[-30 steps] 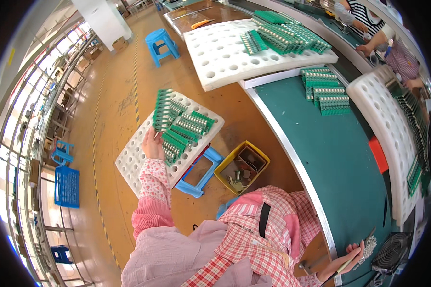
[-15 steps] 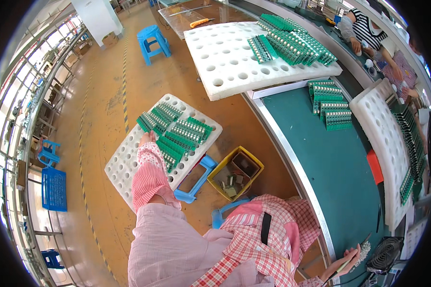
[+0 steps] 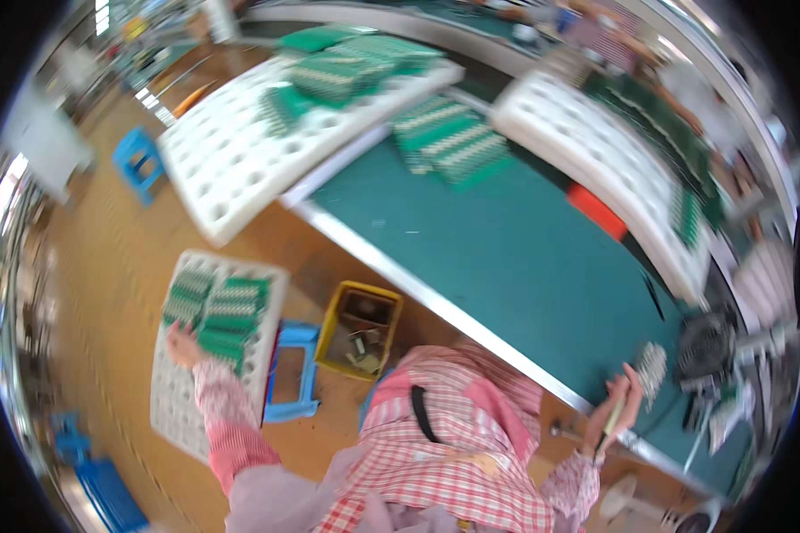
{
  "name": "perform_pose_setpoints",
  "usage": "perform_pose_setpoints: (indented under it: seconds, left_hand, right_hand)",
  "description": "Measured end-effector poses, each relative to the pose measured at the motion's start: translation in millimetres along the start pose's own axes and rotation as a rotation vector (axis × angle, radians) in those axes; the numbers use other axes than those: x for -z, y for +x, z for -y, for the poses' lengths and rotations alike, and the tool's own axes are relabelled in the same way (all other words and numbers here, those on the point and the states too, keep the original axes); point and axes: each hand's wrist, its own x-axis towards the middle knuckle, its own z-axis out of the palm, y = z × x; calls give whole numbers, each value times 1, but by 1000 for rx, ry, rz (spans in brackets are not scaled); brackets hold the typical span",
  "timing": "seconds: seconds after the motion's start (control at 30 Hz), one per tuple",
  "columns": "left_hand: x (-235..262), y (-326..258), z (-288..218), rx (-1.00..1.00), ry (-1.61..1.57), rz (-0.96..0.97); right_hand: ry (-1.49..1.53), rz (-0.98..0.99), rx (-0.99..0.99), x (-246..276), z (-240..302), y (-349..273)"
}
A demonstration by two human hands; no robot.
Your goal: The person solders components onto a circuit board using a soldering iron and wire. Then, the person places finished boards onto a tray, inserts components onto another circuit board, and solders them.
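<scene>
On the left, my left grip (image 3: 184,346) is at the green circuit boards (image 3: 231,306), which lie toward the far edge of the white foam tray (image 3: 176,404); blur keeps me from telling whether it holds one. Next stands a yellow bin (image 3: 347,367). Further boards (image 3: 453,147) lie near the far-left corner of the surface (image 3: 507,266). By its near edge, my right grip (image 3: 615,410) is closed around a slim pale tool (image 3: 607,431), beside small white parts (image 3: 652,373).

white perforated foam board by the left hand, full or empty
Partly full: green circuit boards cover part of the foam board; bare holes show elsewhere.
</scene>
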Motion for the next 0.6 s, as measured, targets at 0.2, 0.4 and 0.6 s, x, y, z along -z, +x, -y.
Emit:
perform_pose_setpoints:
  seconds: [0.2,0.4,0.6]
  left_hand:
    - [-81,-216,-218,-776,-195,444]
    - [-167,-354,-285,-1320,-248,1228]
    - [-231,-434,-298,-1630,-67,1305]
  right_hand:
    - [-102,13,185,15,5,12]
    - [-15,22,147,26,15,15]
    - [326,-194,-80,78,-6,7]
